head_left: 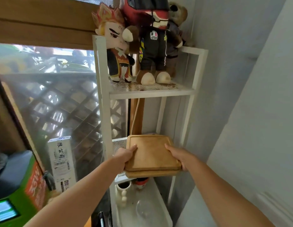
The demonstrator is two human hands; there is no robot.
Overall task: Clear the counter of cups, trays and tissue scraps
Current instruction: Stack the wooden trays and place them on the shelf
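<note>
Holding a stack of two wooden trays level at the middle shelf of a white metal rack, far end over the mesh, near end jutting out past the shelf's front edge. Gripping from both sides: left hand on the left edge, right hand on the right, thumbs laid flat on the top tray, fingers wrapped underneath the stack and mostly hidden. Impossible to tell whether resting on the mesh or held just above it. Up on the top shelf, a huddle of plush toys standing shoulder to shoulder. Down on the shelf beneath the trays, a white mug, a red-lidded jar and a blurred clear glass. Left of the rack, a tall white box with printed characters, upright against a window with a wooden lattice beyond the pane. At the lower left corner, a green-and-orange box.
</note>
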